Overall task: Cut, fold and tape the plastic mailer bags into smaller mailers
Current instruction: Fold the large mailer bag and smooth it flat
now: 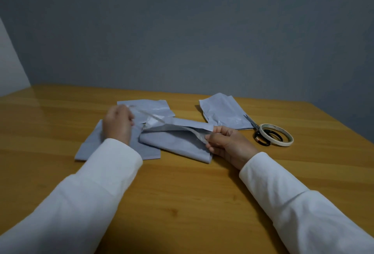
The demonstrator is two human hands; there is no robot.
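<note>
Lying mid-counter [182, 193], folded grey plastic mailer bag [174, 142], right hand [228, 144] pinching its raised flap edge, left hand [118, 123] pinching a thin shiny strip [150, 115] stretched from it; black-handled scissors [258, 132] and white tape roll [276, 134] at right.

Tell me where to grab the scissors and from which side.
Take the scissors by the black handle loops at their near end, coming from the front right. The blades point away toward the far left and lie on a grey mailer. The tape roll overlaps the loops, so it probably needs lifting or sliding aside first. Both hands are busy on the middle mailer.
</note>
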